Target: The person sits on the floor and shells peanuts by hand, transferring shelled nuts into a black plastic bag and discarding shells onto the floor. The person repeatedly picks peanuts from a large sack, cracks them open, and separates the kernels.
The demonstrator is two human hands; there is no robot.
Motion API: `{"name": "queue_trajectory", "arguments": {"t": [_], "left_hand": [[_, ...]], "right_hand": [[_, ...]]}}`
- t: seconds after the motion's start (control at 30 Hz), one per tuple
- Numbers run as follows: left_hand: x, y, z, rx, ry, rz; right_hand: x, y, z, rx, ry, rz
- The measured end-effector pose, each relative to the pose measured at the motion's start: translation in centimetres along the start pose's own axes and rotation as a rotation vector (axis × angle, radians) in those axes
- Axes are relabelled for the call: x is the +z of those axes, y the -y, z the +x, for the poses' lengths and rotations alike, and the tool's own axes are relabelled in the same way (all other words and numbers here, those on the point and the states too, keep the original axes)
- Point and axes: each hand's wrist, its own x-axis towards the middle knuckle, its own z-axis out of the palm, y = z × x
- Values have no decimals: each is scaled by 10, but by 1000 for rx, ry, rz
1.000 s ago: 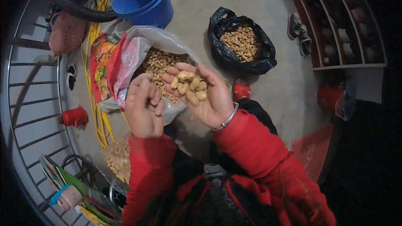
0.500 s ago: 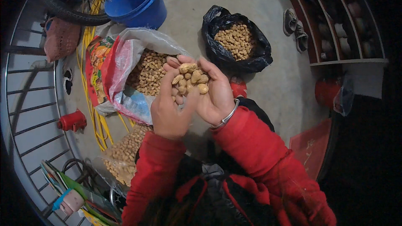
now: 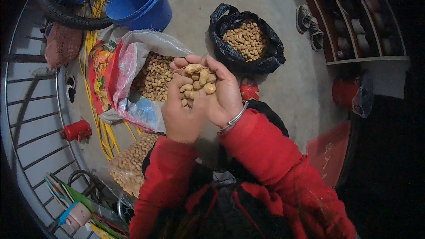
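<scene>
My right hand [image 3: 226, 95], with a silver bangle at its wrist, is cupped palm up under a small heap of unshelled peanuts [image 3: 203, 78]. Against the near left side of that heap rests my left hand [image 3: 180, 117], fingers curled among the peanuts; its fingertips are partly hidden. Both hands are in front of an open woven sack [image 3: 148, 40] of peanuts at the left. Farther off to the right stands a black plastic bag [image 3: 275, 57], also holding peanuts. Beside my left forearm lies a clear bag of peanuts [image 3: 135, 157].
A blue bucket [image 3: 156, 12] is behind the sack. Yellow cable [image 3: 94, 106] runs along the floor near a red metal object [image 3: 77, 130] and a railing [image 3: 39, 129]. Shoes [image 3: 304, 21] sit by a shoe rack [image 3: 369, 60] at the right. My red shoe [image 3: 249, 90] shows below the black bag.
The peanuts have shifted a little in my right palm as my left fingers move among them. Both hands sit slightly farther left in the picture, and the whole view has shifted slightly.
</scene>
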Motion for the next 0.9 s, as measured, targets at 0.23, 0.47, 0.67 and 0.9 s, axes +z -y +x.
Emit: {"name": "queue_trajectory", "arguments": {"t": [0.23,0.47,0.67,0.9], "left_hand": [[-20,1,5,-479,141,-685],[-37,44,32,-505,-98,-874],[3,66,46,-631,72,-424],[95,-10,118,-84,403,-53]], "right_hand": [[5,12,-2,-37,25,69],[-18,56,-19,-80,126,72],[-17,88,-44,-139,5,31],[-29,117,-63,-187,23,79]]}}
